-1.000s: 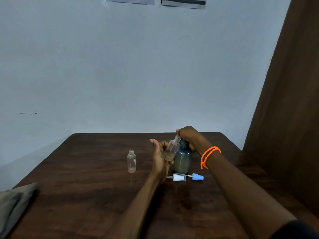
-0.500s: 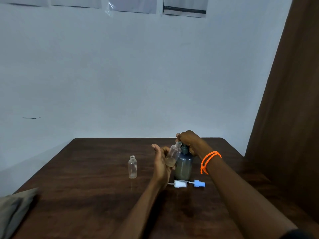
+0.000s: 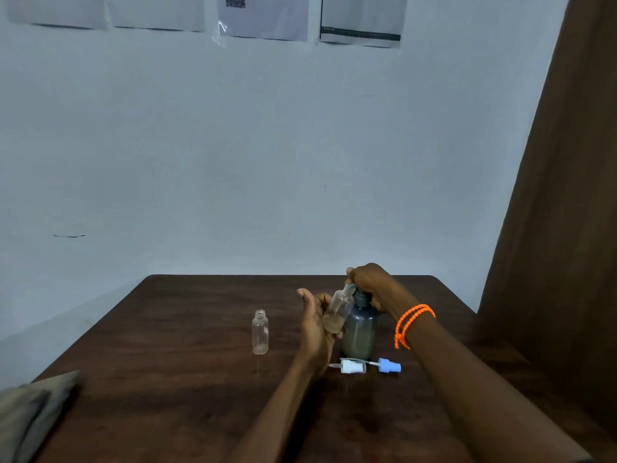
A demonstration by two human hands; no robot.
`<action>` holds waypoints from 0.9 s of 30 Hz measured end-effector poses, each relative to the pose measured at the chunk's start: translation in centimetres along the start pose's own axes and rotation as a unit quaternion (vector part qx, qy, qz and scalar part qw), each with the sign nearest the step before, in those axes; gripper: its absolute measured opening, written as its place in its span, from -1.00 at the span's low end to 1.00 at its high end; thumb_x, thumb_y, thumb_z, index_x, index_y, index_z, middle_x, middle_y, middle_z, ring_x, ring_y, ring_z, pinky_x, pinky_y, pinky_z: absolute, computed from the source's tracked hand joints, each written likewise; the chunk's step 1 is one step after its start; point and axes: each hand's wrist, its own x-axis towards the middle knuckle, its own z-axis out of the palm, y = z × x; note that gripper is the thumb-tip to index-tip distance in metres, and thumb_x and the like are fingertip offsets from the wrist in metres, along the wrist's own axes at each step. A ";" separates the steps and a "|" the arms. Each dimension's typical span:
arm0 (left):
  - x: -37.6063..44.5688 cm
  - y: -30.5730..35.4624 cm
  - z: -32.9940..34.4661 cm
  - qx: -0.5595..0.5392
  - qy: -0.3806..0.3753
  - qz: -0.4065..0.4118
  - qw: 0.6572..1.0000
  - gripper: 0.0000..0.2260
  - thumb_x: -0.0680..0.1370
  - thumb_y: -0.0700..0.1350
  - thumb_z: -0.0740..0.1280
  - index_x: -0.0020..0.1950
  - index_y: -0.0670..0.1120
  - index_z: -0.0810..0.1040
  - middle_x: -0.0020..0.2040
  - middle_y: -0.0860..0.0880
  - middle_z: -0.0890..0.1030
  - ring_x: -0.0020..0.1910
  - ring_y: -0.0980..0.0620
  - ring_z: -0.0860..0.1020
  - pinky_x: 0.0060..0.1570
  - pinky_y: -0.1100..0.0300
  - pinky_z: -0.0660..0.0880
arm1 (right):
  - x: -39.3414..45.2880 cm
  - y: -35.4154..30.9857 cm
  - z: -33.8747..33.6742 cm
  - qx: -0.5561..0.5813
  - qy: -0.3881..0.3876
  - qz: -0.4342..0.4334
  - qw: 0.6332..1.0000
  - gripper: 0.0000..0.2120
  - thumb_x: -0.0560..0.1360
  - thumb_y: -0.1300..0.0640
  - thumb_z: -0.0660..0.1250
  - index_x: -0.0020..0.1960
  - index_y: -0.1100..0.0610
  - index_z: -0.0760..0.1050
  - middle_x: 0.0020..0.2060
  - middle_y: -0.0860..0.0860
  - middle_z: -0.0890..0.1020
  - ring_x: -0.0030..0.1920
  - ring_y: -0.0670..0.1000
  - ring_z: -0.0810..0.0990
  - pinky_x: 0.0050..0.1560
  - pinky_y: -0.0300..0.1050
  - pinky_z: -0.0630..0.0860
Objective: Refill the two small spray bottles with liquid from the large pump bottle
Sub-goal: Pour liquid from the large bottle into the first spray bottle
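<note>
A large grey pump bottle [image 3: 359, 332] stands at the table's middle right. My right hand [image 3: 369, 279], with an orange bracelet at its wrist, is curled over the pump head. My left hand [image 3: 315, 324] holds a small clear spray bottle [image 3: 337, 312] tilted with its open neck under the pump spout; a little liquid sits in its bottom. A second small clear bottle [image 3: 260, 332] stands upright and uncapped to the left. Two spray caps lie in front of the pump bottle, one white [image 3: 350, 366] and one blue [image 3: 390, 365].
The dark wooden table [image 3: 173, 396] reaches the pale wall at the back. A folded grey cloth [image 3: 30, 416] lies at the table's near left corner. A brown curtain [image 3: 561, 228] hangs at the right. Papers are pinned high on the wall.
The camera has tilted up slightly, so the table and hands sit lower in view. Both hands and the bottles keep the same pose relative to each other.
</note>
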 end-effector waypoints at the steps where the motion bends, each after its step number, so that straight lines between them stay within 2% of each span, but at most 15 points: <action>1: 0.0 -0.1 -0.1 -0.001 0.000 0.000 1.000 -0.38 0.56 0.42 -0.10 0.01 -0.12 0.38 -0.19 -0.04 0.58 -0.33 0.14 0.58 -0.41 0.17 0.29 | 0.0 -0.3 -0.1 -0.004 -0.002 -0.001 1.000 -0.77 0.60 0.17 0.26 -0.18 0.25 0.53 -0.30 0.13 0.61 -0.21 0.16 0.55 -0.13 0.04 0.59; 3: 0.0 -0.3 -0.2 -0.002 0.002 0.003 1.000 -0.38 0.58 0.41 -0.11 0.03 -0.13 0.39 -0.18 -0.04 0.61 -0.31 0.13 0.60 -0.40 0.17 0.30 | 0.1 -0.3 -0.1 -0.011 -0.004 -0.008 1.000 -0.73 0.60 0.17 0.25 -0.24 0.23 0.53 -0.28 0.13 0.59 -0.24 0.12 0.53 -0.21 -0.04 0.53; 8: 0.0 0.1 0.3 0.002 0.013 -0.002 1.000 -0.40 0.53 0.43 -0.07 -0.12 -0.07 0.41 -0.24 -0.06 0.53 -0.37 0.08 0.47 -0.44 0.19 0.29 | -0.2 0.5 0.0 -0.010 -0.007 0.003 1.000 -0.70 0.60 0.13 0.26 -0.27 0.22 0.55 -0.23 0.19 0.60 -0.17 0.19 0.57 -0.05 0.16 0.60; 12: 0.2 -0.3 0.0 0.002 0.015 0.008 1.000 -0.39 0.55 0.43 -0.07 -0.07 -0.09 0.42 -0.18 -0.10 0.54 -0.33 0.07 0.50 -0.43 0.19 0.32 | -0.6 -0.5 -0.5 -0.025 -0.012 -0.014 1.000 -0.74 0.61 0.18 0.24 -0.21 0.24 0.54 -0.29 0.10 0.57 -0.19 0.12 0.53 -0.24 -0.09 0.51; 13: 0.2 -0.4 -0.1 0.004 0.015 0.009 1.000 -0.39 0.56 0.43 -0.07 -0.05 -0.09 0.42 -0.16 -0.11 0.53 -0.33 0.07 0.49 -0.43 0.19 0.33 | -0.6 -0.5 -0.5 -0.023 -0.017 -0.010 1.000 -0.75 0.61 0.19 0.23 -0.20 0.23 0.53 -0.28 0.10 0.57 -0.19 0.11 0.53 -0.23 -0.08 0.49; 18: 0.2 -0.1 0.0 0.002 0.015 0.001 1.000 -0.39 0.54 0.44 -0.06 -0.07 -0.07 0.42 -0.19 -0.09 0.53 -0.34 0.06 0.48 -0.46 0.21 0.34 | -0.9 0.1 -0.1 -0.019 -0.017 0.000 1.000 -0.70 0.62 0.15 0.24 -0.23 0.26 0.54 -0.32 0.14 0.59 -0.16 0.17 0.55 -0.06 0.14 0.60; 21: 0.2 -0.2 0.1 0.001 0.013 0.004 1.000 -0.38 0.54 0.44 -0.05 -0.06 -0.09 0.43 -0.19 -0.10 0.54 -0.35 0.07 0.47 -0.45 0.20 0.34 | -1.3 -0.6 -0.5 -0.033 -0.012 -0.001 0.999 -0.70 0.62 0.15 0.23 -0.23 0.25 0.53 -0.34 0.13 0.58 -0.15 0.18 0.54 -0.21 0.03 0.54; 23: 0.2 -0.4 -0.1 -0.002 0.011 0.006 1.000 -0.36 0.55 0.44 -0.06 -0.01 -0.12 0.42 -0.16 -0.12 0.55 -0.34 0.07 0.49 -0.43 0.20 0.34 | -1.2 -0.9 -0.5 -0.042 -0.009 -0.007 0.999 -0.70 0.62 0.16 0.22 -0.23 0.25 0.53 -0.33 0.13 0.56 -0.22 0.13 0.53 -0.26 -0.05 0.47; 25: 0.3 -0.3 -0.2 -0.002 0.011 0.005 1.000 -0.36 0.55 0.44 -0.07 0.01 -0.12 0.41 -0.17 -0.11 0.51 -0.34 0.06 0.48 -0.44 0.20 0.34 | -1.0 -0.6 -0.2 -0.032 -0.018 -0.005 0.999 -0.73 0.61 0.19 0.23 -0.23 0.25 0.53 -0.33 0.12 0.57 -0.28 0.11 0.52 -0.27 -0.05 0.50; 27: 0.3 -0.4 -0.3 0.002 0.013 0.002 1.000 -0.39 0.55 0.44 -0.07 -0.03 -0.08 0.40 -0.18 -0.09 0.50 -0.33 0.06 0.46 -0.44 0.20 0.33 | -0.8 -0.1 0.0 -0.031 -0.019 0.001 0.999 -0.72 0.60 0.17 0.25 -0.23 0.25 0.54 -0.31 0.15 0.57 -0.24 0.15 0.54 -0.25 0.01 0.55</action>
